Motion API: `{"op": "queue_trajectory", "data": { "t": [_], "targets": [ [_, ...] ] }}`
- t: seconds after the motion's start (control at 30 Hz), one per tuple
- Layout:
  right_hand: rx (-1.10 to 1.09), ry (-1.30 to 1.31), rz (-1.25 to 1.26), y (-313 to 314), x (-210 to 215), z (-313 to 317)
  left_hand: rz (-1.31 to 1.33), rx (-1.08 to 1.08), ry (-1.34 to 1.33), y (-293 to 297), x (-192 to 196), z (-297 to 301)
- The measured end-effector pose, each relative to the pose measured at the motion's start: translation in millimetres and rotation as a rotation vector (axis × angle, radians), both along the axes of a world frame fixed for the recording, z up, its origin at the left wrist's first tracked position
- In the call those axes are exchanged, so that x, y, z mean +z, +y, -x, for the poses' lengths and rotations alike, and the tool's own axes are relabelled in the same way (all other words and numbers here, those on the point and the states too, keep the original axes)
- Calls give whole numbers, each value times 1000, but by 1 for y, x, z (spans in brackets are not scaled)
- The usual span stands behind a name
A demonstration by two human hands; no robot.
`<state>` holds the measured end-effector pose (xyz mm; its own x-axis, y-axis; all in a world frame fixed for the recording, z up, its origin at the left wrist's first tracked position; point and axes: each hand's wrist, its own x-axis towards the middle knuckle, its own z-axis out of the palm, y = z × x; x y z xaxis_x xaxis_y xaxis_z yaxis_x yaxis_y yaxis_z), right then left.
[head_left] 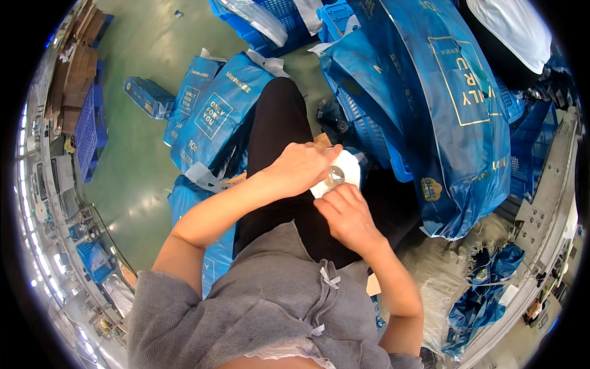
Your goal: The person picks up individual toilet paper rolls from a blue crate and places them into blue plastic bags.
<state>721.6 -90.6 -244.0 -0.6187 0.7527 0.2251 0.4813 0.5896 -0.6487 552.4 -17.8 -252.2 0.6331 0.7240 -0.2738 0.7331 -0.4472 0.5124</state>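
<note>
— White is the flat piece (350,165) between your left hand (301,167) and your right hand (348,215). How do your fingers stand on it?

— Your left fingers lie bent and close together, closed over its upper left edge. Your right fingers curl in against its lower edge, with little gap between them; whether your right thumb pinches it from beneath, I cannot tell.

— And that round, shiny disc (334,177)?

— It shows on the white surface, right between your two sets of fingertips. A brown scrap (322,140) sticks out just beyond your left fingers, and your dark trousers (278,114) are below both hands.

— What is farther out from your fingers?

— Off to their left, past your knee, a blue printed bag (215,117) leans with others. To their right, well apart from your right fingers, a big blue bag (458,144) bulges up, and a pale woven sack (430,270) slumps lower down, beside your right forearm.
</note>
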Motion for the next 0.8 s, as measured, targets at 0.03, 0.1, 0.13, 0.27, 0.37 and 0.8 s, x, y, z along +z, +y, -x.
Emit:
{"op": "queue_trajectory", "data": {
  "t": [0.03, 0.1, 0.13, 0.27, 0.37, 0.8],
  "targets": [
    [-53, 34, 17, -2, -7, -5, -100, 1, -67, -4, -9, 4],
    [-257, 48, 91, -7, -17, -11, -102, 65, -37, -9, -22, 8],
    [-376, 27, 96, -8, -19, -13, -102, 99, -23, -10, -24, 7],
    [-643, -263, 142, -1, -30, -2, -110, 106, -41, -14, -21, -8],
    [-689, -367, 277, 13, -32, -4, -80, 167, -33, -10, -34, -8],
    [-696, -310, 200, 13, -48, -24, -165, 589, -305, 46, -60, 2]
  ]
}}
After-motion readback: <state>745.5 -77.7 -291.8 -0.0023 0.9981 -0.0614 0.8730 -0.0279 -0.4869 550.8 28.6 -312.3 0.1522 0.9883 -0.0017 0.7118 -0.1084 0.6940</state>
